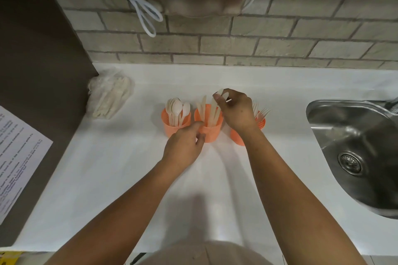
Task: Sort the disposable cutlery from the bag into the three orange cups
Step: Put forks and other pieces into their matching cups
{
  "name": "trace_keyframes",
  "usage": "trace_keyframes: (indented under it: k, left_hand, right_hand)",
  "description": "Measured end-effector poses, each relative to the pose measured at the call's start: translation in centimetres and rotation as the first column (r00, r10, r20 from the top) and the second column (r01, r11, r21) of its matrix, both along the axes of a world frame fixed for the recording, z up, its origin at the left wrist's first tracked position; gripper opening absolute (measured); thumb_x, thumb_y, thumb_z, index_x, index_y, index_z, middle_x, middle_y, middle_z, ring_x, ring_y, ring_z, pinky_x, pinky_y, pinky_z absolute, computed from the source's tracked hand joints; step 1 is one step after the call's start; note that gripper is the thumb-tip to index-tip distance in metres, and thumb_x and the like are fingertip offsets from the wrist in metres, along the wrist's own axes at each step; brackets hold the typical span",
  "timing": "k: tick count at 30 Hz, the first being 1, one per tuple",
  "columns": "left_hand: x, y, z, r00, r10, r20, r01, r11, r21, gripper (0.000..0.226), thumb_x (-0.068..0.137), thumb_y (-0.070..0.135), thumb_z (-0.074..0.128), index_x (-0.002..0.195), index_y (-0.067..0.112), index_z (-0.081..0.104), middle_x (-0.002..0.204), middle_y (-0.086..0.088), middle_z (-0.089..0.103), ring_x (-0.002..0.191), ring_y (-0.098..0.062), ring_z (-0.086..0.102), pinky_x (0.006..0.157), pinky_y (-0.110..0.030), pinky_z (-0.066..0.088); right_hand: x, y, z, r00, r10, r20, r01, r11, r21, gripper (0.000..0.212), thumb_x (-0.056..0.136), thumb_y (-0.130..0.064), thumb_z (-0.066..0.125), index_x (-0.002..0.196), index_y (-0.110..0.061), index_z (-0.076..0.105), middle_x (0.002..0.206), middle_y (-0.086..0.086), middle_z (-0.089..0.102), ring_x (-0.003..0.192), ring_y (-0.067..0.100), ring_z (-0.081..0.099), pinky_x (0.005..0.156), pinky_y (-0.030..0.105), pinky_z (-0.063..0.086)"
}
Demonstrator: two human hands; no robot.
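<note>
On a white surface (pixel 107 168) backed by a brick wall (pixel 280 38), a sink (pixel 353 133) is set at 3 o'clock, the bag (pixel 109 94) at 10 o'clock and three orange cups (pixel 172 128) centrally. The middle cup (pixel 213 133) is gripped by the left hand (pixel 183 148); a cutlery piece (pixel 220 93) is pinched above it by the right hand (pixel 237 112).

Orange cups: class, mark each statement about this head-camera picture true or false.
1. The left cup holds spoons. True.
2. The right hand is empty. False: the right hand pinches a knife above the middle cup.
3. The bag of cutlery lies in the sink. False: the bag lies on the counter, left of the cups; the sink is on the right.
4. Forks stand in the right cup. True.
</note>
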State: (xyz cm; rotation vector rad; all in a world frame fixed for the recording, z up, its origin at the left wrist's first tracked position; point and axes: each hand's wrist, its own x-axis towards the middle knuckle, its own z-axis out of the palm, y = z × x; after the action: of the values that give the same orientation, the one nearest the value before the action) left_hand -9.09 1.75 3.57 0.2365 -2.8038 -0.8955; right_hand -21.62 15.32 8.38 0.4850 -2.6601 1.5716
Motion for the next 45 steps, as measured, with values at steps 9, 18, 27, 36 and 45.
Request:
trace_keyframes:
  k: [9, 18, 27, 36, 45]
  left_hand:
    - [-0.9, 0.5, -0.1, 1.0, -0.005, 0.019, 0.003, 0.996, 0.088, 0.017, 0.102, 0.026, 0.06, 0.117, 0.022, 0.067, 0.105, 0.004, 0.074, 0.094, -0.016, 0.069, 0.08, -0.034, 0.059]
    - [-1.5, 0.1, 1.9, 0.998, 0.02, -0.054, -0.016, 0.997, 0.074, 0.029, 0.098, 0.024, 0.059, 0.126, 0.027, 0.061, 0.07, 0.014, 0.053, 0.066, -0.015, 0.058, 0.062, -0.039, 0.055]
    - [-5.3, -1.8, 3.5, 0.993, 0.024, -0.113, -0.053, 0.963, -0.263, 0.039, 0.095, 0.02, 0.065, 0.134, 0.025, 0.066, 0.125, -0.007, 0.055, 0.112, -0.03, 0.056, 0.096, -0.038, 0.043]
    - [-7.4, -2.2, 4.0, 0.997, -0.009, 0.079, 0.034, 0.946, -0.324, 0.05, 0.102, 0.014, 0.051, 0.15, 0.028, 0.048, 0.145, 0.004, 0.056, 0.13, -0.025, 0.045, 0.101, -0.039, 0.044]
    - [-8.2, -2.1, 4.1, 0.986, -0.095, 0.138, 0.136, 0.934, -0.331, 0.057, 0.099, 0.011, 0.055, 0.153, 0.029, 0.044, 0.15, 0.005, 0.05, 0.131, -0.023, 0.05, 0.089, -0.032, 0.044]
  right_hand:
    - [-0.3, 0.1, -0.9, 0.997, 0.07, 0.014, -0.072, 0.989, 0.129, 0.023, 0.094, -0.033, 0.071, 0.084, -0.013, 0.073, 0.069, 0.0, 0.068, 0.06, 0.007, 0.061, 0.062, 0.019, 0.046]
    - [-0.5, 0.7, -1.3, 0.999, 0.053, 0.004, -0.053, 0.984, 0.172, 0.014, 0.09, -0.027, 0.074, 0.104, -0.023, 0.073, 0.079, -0.002, 0.066, 0.071, 0.011, 0.063, 0.066, 0.009, 0.045]
    - [-1.3, 1.2, -0.8, 0.996, -0.029, -0.083, 0.041, 0.988, 0.15, 0.005, 0.09, -0.016, 0.072, 0.094, -0.016, 0.076, 0.061, -0.017, 0.057, 0.06, -0.004, 0.06, 0.062, 0.001, 0.037]
    - [-1.6, 1.1, -1.4, 0.998, 0.053, 0.045, -0.059, 0.986, 0.153, 0.021, 0.09, -0.017, 0.071, 0.111, -0.02, 0.074, 0.084, -0.005, 0.068, 0.08, 0.016, 0.071, 0.086, 0.026, 0.054]
    - [-1.1, 0.7, -1.8, 0.993, 0.115, -0.014, -0.108, 0.963, 0.246, 0.035, 0.094, -0.006, 0.06, 0.128, -0.014, 0.064, 0.095, 0.005, 0.073, 0.081, 0.016, 0.065, 0.082, 0.026, 0.054]
